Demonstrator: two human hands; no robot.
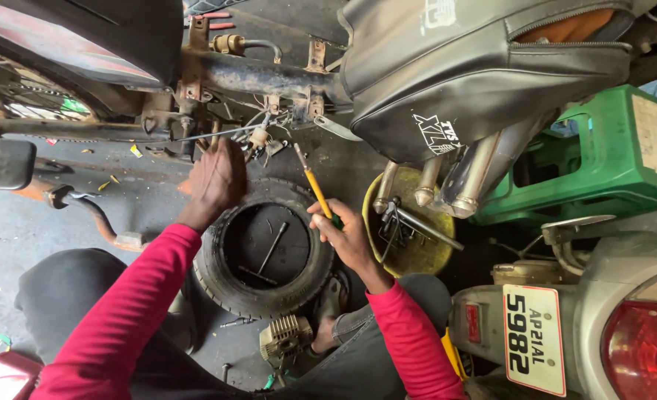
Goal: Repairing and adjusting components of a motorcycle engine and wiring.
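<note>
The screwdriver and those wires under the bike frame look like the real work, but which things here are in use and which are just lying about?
In use:
- left hand at the wires under the bike frame
- right hand holding the yellow screwdriver

Lying about:
- tyre with a wrench inside
- yellow bowl of tools
- green crate
- small engine part

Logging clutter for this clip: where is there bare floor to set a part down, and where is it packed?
Bare floor lies at the left, between the footrest bar and the knee. The tyre holds only a T-wrench. Crowded: wires by the left hand, and the yellow bowl beside the right hand with its screwdriver.
</note>
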